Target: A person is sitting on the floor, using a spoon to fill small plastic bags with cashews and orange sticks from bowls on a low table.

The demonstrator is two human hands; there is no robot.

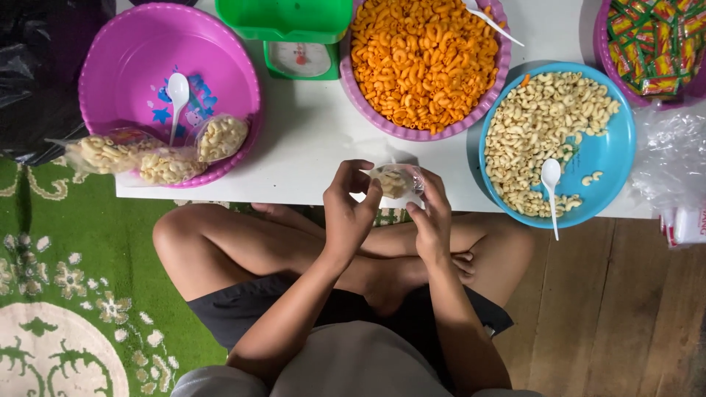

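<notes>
Both my hands hold a small clear plastic bag (395,181) part-filled with pale macaroni pieces, just over the near edge of the low white table (316,140). My left hand (350,206) grips the bag's left side with curled fingers. My right hand (434,215) pinches its right side. A blue bowl (614,158) of pale macaroni with a white spoon (551,184) lies to the right. A purple bowl (491,95) of orange macaroni sits behind the bag.
At the left a pink basin (125,66) holds a white spoon (176,95) and three filled bags (165,163). A green scale (294,33) stands at the back. A bowl of sachets (654,44) and plastic bags (673,158) lie at the right. My crossed legs are under the table.
</notes>
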